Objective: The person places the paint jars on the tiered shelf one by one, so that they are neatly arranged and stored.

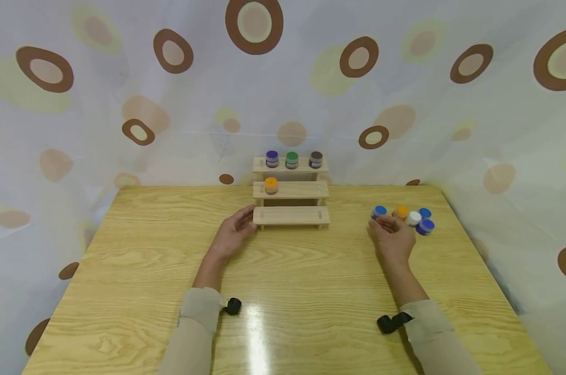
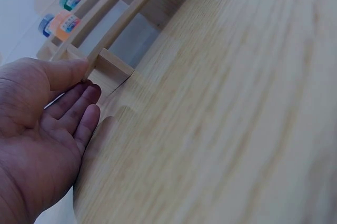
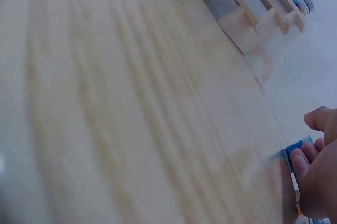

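A three-step wooden display rack stands at the middle of the table's back edge. My left hand holds the left end of its lowest step, thumb along the board's end and fingers bent beside it. An orange-lidded paint jar sits on the middle step. Purple, green and dark brown jars line the top step. Over at the right, my right hand reaches to a blue-lidded jar; thumb and fingers stand apart, with the fingers close against this jar in the right wrist view.
Beside the right hand cluster more jars: an orange one, a white one and two blue ones. The wooden tabletop ends at a patterned cloth behind and at the sides.
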A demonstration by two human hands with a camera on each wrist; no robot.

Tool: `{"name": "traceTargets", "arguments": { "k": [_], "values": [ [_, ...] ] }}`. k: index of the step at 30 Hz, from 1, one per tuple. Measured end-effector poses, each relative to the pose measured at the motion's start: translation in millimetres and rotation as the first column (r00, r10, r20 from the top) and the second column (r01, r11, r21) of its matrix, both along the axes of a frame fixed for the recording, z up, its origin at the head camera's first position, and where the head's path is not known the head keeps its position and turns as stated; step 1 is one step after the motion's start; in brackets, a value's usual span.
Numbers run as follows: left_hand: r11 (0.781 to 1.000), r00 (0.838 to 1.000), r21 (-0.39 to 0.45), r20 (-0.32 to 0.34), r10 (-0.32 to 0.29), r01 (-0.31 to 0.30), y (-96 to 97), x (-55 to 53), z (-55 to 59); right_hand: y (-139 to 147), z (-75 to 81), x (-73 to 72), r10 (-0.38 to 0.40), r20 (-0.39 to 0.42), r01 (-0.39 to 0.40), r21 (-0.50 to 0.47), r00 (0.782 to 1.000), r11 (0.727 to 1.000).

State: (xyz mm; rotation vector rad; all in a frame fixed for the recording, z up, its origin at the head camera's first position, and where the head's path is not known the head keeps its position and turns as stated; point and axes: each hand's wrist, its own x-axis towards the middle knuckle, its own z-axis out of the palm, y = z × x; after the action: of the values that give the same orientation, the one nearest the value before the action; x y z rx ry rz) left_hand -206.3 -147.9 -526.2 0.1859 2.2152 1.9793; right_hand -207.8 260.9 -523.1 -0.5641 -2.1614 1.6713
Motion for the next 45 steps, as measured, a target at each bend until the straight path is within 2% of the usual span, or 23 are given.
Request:
{"name": "traceTargets", "arguments": {
  "k": [6,12,19,22,35,45],
  "values": [
    [1.000,1.000,0.005,0.007,0.014,-0.014,-2.1,2.1,-0.7,6.7,-5.0,-8.1,-0.035,0.000,0.035,-0.042,0.999,0.998],
    [1.000,1.000,0.009,0.009,0.000,0.000,-4.0,2.3,-4.0,9.5,-10.7,-18.0,-0.048,0.006,0.048,0.033,0.999,0.998],
    [1.000,1.000,0.007,0.003,0.002,-0.002,-3.7,2.0,-4.6,9.2,-12.1,-30.2,-0.030,-0.035,0.033,0.088,0.999,0.996],
    [1.000,1.000,0.007,0.000,0.001,-0.001,-3.0,2.3,-4.5,8.1,-13.0,-34.9,-0.025,-0.019,0.027,0.112,1.000,0.993],
    [1.000,1.000,-0.003,0.000,0.006,-0.006,-2.1,1.3,-2.4,-1.2,-14.7,-59.3,-0.014,0.002,0.014,0.104,1.000,0.994],
    [1.000,1.000,-0.008,-0.006,-0.003,0.003,-1.2,-0.8,-1.6,-4.5,-12.3,-63.9,-0.016,0.000,0.016,0.117,1.000,0.993]
  ]
}}
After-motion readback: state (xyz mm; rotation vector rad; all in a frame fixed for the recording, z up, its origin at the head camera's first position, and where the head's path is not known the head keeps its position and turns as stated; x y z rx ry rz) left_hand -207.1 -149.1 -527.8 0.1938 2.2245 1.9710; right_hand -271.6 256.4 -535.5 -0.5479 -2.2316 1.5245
